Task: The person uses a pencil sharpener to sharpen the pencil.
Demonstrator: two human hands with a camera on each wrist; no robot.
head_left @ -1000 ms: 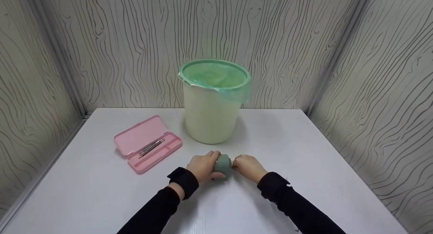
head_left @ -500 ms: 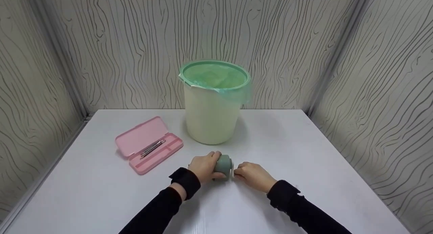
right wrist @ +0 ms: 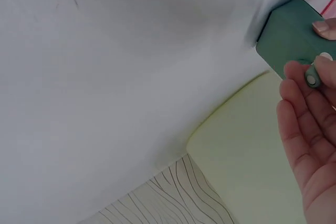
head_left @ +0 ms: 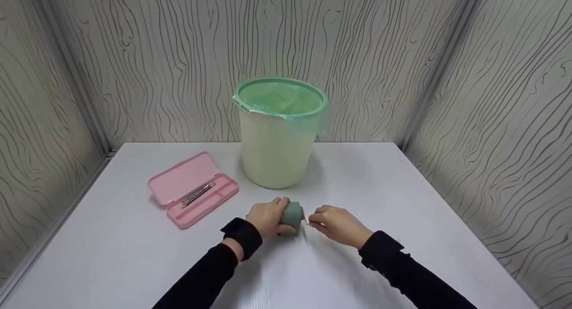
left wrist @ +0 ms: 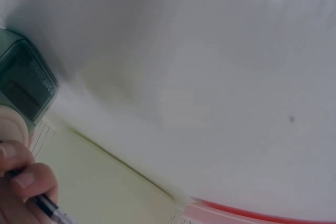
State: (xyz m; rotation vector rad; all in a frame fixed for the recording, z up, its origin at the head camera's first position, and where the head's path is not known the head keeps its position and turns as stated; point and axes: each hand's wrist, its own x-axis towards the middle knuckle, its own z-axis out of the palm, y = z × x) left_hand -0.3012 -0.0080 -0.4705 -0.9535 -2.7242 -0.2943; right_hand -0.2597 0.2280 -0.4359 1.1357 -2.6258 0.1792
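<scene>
A green desktop pencil sharpener (head_left: 292, 213) lies on its side on the white table, in front of the bin. My left hand (head_left: 267, 218) grips its body from the left. In the left wrist view, fingers of that hand also pinch a dark pencil (left wrist: 46, 207) beside the sharpener's round cream part (left wrist: 12, 124). My right hand (head_left: 340, 225) is at the sharpener's right end, at the thin pale crank arm. Its thumb and forefinger pinch the small green crank knob (right wrist: 313, 77) in the right wrist view, the other fingers lying fairly straight. The pencil's tip is hidden.
Behind the hands stands a pale bin (head_left: 277, 152) with a green rim and liner. To the left lies an open pink pencil case (head_left: 190, 217) with several pencils (head_left: 198, 194) inside. Wood-patterned panels (head_left: 178, 63) enclose the table (head_left: 380, 184) at the back and sides.
The crank arm has turned at the sharpener's end and now slants, with my right hand moving round with it and slightly to the right. My left hand keeps its grip in nearly the same place.
</scene>
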